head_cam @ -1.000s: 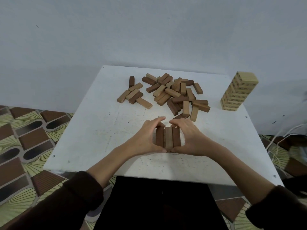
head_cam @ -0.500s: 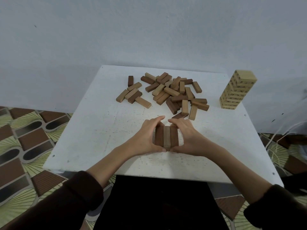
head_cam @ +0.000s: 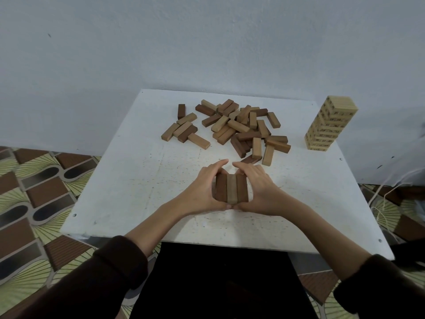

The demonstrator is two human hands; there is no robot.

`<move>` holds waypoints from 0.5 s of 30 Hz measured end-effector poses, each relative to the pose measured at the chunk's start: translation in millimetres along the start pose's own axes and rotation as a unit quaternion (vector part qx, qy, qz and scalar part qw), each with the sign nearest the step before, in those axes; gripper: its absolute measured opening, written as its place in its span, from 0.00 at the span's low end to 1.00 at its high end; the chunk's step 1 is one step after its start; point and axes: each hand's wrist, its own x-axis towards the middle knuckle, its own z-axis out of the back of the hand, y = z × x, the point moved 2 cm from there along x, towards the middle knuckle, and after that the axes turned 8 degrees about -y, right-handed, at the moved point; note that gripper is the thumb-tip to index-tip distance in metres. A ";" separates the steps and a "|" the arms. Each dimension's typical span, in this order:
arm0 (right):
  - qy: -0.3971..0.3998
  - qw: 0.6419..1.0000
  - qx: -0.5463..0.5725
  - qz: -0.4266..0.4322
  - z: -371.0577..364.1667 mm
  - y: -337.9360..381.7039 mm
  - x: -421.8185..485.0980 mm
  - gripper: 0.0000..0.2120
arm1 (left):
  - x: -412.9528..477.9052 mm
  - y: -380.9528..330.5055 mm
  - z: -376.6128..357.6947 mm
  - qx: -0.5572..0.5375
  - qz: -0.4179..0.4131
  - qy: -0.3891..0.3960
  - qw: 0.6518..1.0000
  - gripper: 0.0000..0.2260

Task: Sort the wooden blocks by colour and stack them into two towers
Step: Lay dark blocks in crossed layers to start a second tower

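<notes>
A short stack of wooden blocks (head_cam: 231,188) stands near the middle of the white table (head_cam: 128,180); its top row shows two dark blocks with a lighter one between. My left hand (head_cam: 202,187) cups its left side and my right hand (head_cam: 257,187) its right side, thumbs meeting at the near end and fingertips curled over the far end. Behind lies a loose pile of light and dark blocks (head_cam: 239,127). A finished tower of pale blocks (head_cam: 326,123) stands at the table's far right.
A few separate blocks (head_cam: 184,132) lie left of the pile. The table's near edge is just above my lap. Patterned floor tiles (head_cam: 34,192) show on both sides, and white cords (head_cam: 386,192) hang at the right. A plain wall stands behind.
Both hands have closed in a little more tightly around the small stack, fingertips drawing nearer at the far end. The stack itself has stayed in place.
</notes>
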 end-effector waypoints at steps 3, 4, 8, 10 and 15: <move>0.007 1.000 0.006 -0.004 0.0 0.5 2.0 0.44 | 1.7 2.0 -1.6 -0.001 0.002 0.004 1.000 0.45; 0.009 1.000 0.006 -0.007 0.0 0.6 2.6 0.44 | 2.4 2.3 -1.9 0.000 0.002 0.005 1.000 0.45; 0.010 1.000 0.012 -0.005 0.4 1.0 2.2 0.44 | 4.2 3.2 -4.3 -0.016 0.012 0.007 1.000 0.47; 0.003 1.000 0.015 0.000 0.2 1.9 1.1 0.45 | 3.6 3.6 -5.1 -0.023 0.021 0.006 0.999 0.47; -0.008 0.998 0.059 -0.035 -2.5 3.6 -6.3 0.56 | -3.7 2.3 -5.5 -0.010 0.040 -0.008 0.999 0.51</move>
